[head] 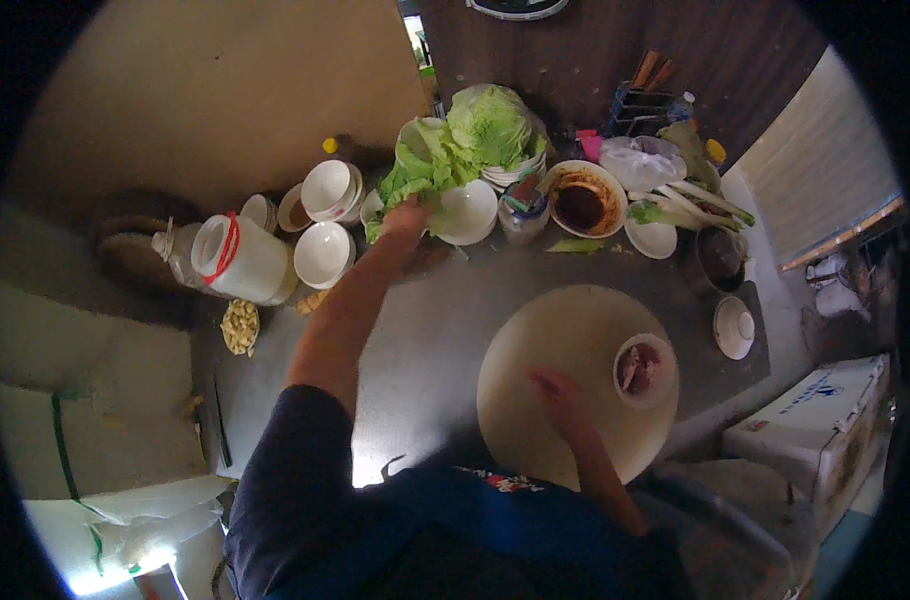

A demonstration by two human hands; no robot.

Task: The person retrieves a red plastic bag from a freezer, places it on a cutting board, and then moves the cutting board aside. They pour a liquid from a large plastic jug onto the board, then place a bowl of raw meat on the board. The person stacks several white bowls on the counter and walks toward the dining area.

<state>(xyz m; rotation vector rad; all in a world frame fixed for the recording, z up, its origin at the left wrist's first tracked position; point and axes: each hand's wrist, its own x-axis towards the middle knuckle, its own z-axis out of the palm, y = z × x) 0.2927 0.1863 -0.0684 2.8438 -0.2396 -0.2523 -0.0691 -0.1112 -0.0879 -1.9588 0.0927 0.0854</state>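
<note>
My left hand [408, 216] reaches to the back of the metal counter, its fingers closed among loose green lettuce leaves [432, 154]; the leaves partly hide the fingertips. A pale green head of cabbage or lettuce [489, 127] rests on stacked plates just behind. Beside this hand is a white bowl [466, 214]. My right hand [558, 397] hovers over a large round cutting board [530, 330], fingers partly curled and blurred; whether they hold anything is unclear. Near it on the board, a white bowl [641, 371] contains pieces of raw-looking pink meat or fish.
Several white bowls [324, 255] and a plastic jar with red cord [245, 259] line the left. Peeled garlic cloves fill a small dish [240, 328]. Toward the right are a sauce-stained bowl [586, 199], scallions [691, 204], an upturned bowl [734, 328] and a foam box [807, 420].
</note>
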